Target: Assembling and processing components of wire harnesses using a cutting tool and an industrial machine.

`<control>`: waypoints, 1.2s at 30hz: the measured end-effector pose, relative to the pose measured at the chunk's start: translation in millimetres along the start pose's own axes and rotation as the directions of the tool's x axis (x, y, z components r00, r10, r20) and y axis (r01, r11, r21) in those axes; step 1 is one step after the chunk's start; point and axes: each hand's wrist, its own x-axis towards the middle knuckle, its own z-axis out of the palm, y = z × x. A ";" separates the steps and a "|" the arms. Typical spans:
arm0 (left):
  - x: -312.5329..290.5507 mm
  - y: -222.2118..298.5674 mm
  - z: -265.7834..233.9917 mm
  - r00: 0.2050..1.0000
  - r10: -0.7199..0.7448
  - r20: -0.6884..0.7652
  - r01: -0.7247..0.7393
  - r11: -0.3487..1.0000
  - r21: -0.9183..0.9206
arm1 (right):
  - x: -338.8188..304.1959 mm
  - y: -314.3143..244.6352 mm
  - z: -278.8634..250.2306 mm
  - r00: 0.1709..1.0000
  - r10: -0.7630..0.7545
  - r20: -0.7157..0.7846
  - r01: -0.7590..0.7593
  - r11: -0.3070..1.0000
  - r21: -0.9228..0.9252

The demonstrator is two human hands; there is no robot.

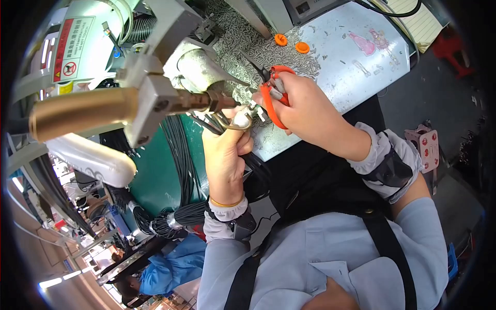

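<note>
My left hand (227,160) is closed below the machine's metal nozzle (219,101), its fingers curled round a black cable (206,123). White wrapping covers its thumb tip, beside a brass-coloured curved piece. My right hand (315,106) grips orange-handled scissors (267,93), their dark blades angled up and left over a heap of small metal pins (235,39). Its fingertips meet the left hand's near a small white piece (261,112); what exactly they pinch there is too small to make out.
The machine's brass cylinder (85,112) and a white lamp-like arm (95,160) reach in from the left. Black cable bundles (178,155) lie on the green mat. Two orange rubber rings (302,47) rest on the pale tabletop (336,77). Someone in blue (175,266) sits lower left.
</note>
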 end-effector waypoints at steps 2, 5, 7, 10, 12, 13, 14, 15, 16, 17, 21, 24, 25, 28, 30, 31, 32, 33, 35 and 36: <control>-2.6 -5.2 8.8 1.000 0.021 -0.020 -0.022 0.999 -0.041 | -3.6 1.1 -4.5 0.999 0.010 0.040 -0.013 0.997 0.069; -10.8 -12.7 35.2 0.979 0.106 -0.172 -0.099 0.994 0.050 | -13.1 4.0 -3.0 0.999 -0.032 -0.001 0.032 0.995 0.092; -22.6 -21.6 56.2 0.857 0.299 -0.421 -0.190 0.941 0.282 | -22.5 1.2 3.9 0.987 -0.128 -0.100 0.133 0.990 0.051; -26.1 -48.4 70.0 0.830 0.379 -0.410 -0.186 0.880 0.436 | -33.6 -3.7 -1.1 0.929 -0.362 -0.079 0.344 0.921 -0.181; -32.9 -54.5 70.9 0.820 0.411 -0.399 -0.174 0.843 0.510 | -39.9 -10.3 -1.3 0.883 -0.466 -0.054 0.432 0.854 -0.290; -36.1 -56.7 70.3 0.864 0.343 -0.368 -0.144 0.870 0.472 | -42.6 -14.3 -2.9 0.949 -0.315 -0.007 0.312 0.942 -0.123; -38.8 -58.2 69.6 0.902 0.274 -0.333 -0.110 0.893 0.436 | -45.0 -17.8 -4.6 0.984 -0.164 0.068 0.162 0.986 0.038; -40.4 -59.1 69.2 0.934 0.205 -0.294 -0.074 0.913 0.401 | -46.6 -19.0 -5.5 0.986 -0.025 0.165 -0.006 0.983 0.185; -42.1 -57.5 68.3 0.933 0.207 -0.293 -0.076 0.913 0.402 | -47.5 -18.0 -6.4 0.986 -0.026 0.165 -0.005 0.983 0.185; -44.6 -53.6 66.1 0.937 0.218 -0.272 -0.132 0.944 0.303 | -47.6 -16.0 -8.1 0.980 0.037 0.194 -0.083 0.968 0.238; -48.4 -49.4 66.4 0.907 0.287 -0.307 -0.236 0.952 0.193 | -52.9 -5.5 -2.9 0.993 -0.075 0.091 0.058 0.983 0.173; -46.9 -53.7 70.5 0.816 0.381 -0.434 -0.212 0.897 0.389 | -60.5 -2.6 0.6 0.810 -0.578 -0.095 0.538 0.798 -0.271; -47.4 -56.0 68.7 0.810 0.436 -0.392 -0.249 0.861 0.443 | -62.4 -8.0 -3.5 0.804 -0.594 0.025 0.563 0.746 -0.355; -49.5 -59.0 66.5 0.790 0.535 -0.298 -0.321 0.776 0.543 | -65.8 -13.6 -10.1 0.774 -0.575 0.264 0.621 0.609 -0.494; -51.9 -56.0 68.2 0.810 0.513 -0.283 -0.264 0.751 0.606 | -64.1 -5.7 -8.5 0.768 -0.611 0.192 0.631 0.672 -0.387; -52.7 -55.4 68.8 0.821 0.501 -0.275 -0.235 0.735 0.636 | -64.1 -2.7 -7.2 0.766 -0.624 0.153 0.635 0.698 -0.331; -53.8 -56.5 68.9 0.821 0.500 -0.275 -0.235 0.736 0.635 | -64.6 -0.6 -5.4 0.766 -0.624 0.153 0.634 0.698 -0.332; -55.1 -58.7 68.6 0.814 0.516 -0.267 -0.239 0.716 0.656 | -65.2 1.5 -3.2 0.760 -0.639 0.119 0.635 0.691 -0.347; -56.8 -63.0 68.5 0.798 0.548 -0.251 -0.245 0.676 0.695 | -66.1 3.2 0.6 0.743 -0.667 0.052 0.634 0.677 -0.375; -56.4 -64.4 70.6 0.798 0.547 -0.252 -0.245 0.677 0.694 | -67.5 1.8 1.8 0.744 -0.666 0.053 0.633 0.677 -0.375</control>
